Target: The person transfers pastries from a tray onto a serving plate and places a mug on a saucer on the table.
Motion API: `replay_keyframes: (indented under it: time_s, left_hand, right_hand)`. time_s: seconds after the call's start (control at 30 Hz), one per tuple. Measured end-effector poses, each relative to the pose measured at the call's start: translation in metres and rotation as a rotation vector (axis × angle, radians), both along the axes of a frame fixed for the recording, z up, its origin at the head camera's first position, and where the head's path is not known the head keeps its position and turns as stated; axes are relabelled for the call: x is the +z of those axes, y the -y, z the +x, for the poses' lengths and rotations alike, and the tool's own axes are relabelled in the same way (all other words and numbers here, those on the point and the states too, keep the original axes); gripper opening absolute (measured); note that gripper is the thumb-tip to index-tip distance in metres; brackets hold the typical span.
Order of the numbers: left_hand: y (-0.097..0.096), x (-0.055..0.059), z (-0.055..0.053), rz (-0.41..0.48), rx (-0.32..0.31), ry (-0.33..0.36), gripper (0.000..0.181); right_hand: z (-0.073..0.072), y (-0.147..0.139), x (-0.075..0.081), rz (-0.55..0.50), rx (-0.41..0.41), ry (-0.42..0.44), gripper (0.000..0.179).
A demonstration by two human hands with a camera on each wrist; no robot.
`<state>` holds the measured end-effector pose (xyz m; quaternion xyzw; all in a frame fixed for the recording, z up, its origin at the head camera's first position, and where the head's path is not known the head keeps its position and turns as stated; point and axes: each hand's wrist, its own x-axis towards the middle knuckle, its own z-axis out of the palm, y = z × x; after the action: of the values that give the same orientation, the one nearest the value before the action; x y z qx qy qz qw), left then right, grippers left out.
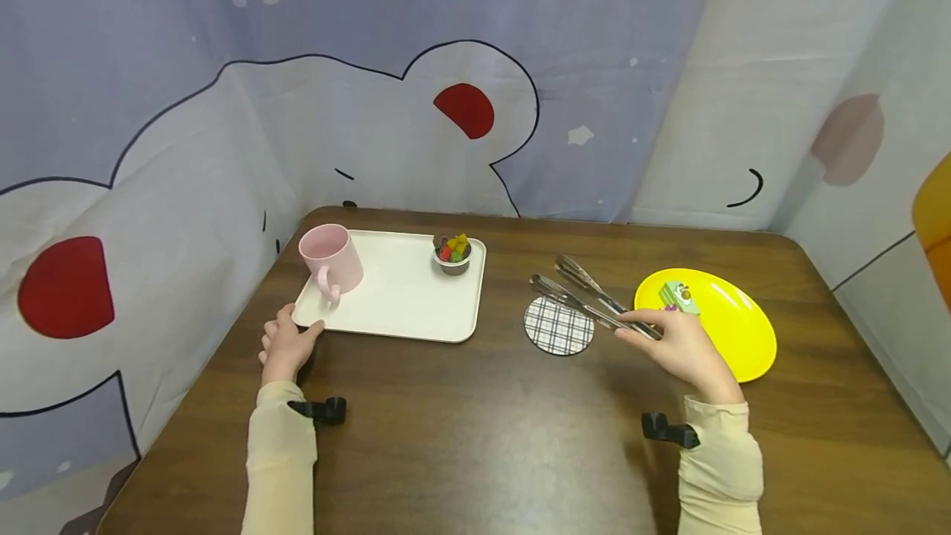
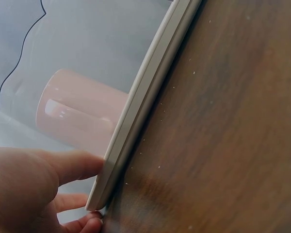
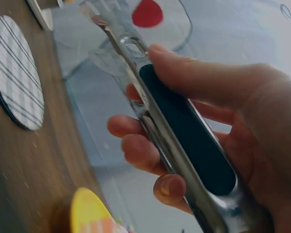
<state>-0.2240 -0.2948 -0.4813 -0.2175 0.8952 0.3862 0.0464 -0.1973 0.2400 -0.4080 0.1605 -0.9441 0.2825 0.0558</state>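
My left hand point(image 1: 288, 345) grips the near left corner of a white tray point(image 1: 404, 295), with the thumb on its rim point(image 2: 103, 167). On the tray stand a pink mug point(image 1: 342, 264), its handle toward me, and a small dessert cup point(image 1: 452, 256) topped with fruit pieces. My right hand point(image 1: 687, 353) holds metal tongs point(image 3: 186, 131) with dark teal grips, thumb on one arm and fingers on the other. The tongs' tips are apart and point left, above a plaid round coaster point(image 1: 557, 335); nothing shows between them.
At the right lies a yellow plate point(image 1: 746, 341), partly behind my right hand. It bears a green cake-like piece point(image 1: 680, 295) and a small purple item. The brown wooden table point(image 1: 475, 419) ends at the back against a printed curtain point(image 1: 357, 130).
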Motion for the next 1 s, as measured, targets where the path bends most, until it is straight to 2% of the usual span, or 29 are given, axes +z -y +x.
replay_keyframes:
  time_s: [0.13, 0.3, 0.67, 1.0]
  left_hand:
    - [-0.002, 0.001, -0.001, 0.005, -0.004, -0.002, 0.078]
    - [-0.005, 0.000, -0.003, 0.001, -0.004, -0.007, 0.077]
    - [-0.006, -0.001, -0.002, -0.003, -0.011, -0.011, 0.076]
    - [-0.003, 0.000, 0.001, -0.001, 0.002, -0.018, 0.076]
  right_hand:
    - [-0.003, 0.012, 0.001, -0.007, -0.001, 0.035, 0.022]
    - [-0.005, 0.023, 0.001, 0.007, 0.032, 0.006, 0.015]
    - [-0.011, 0.058, -0.011, -0.101, 0.028, 0.030, 0.016]
    - [-0.034, 0.083, -0.016, -0.114, 0.038, 0.081, 0.014]
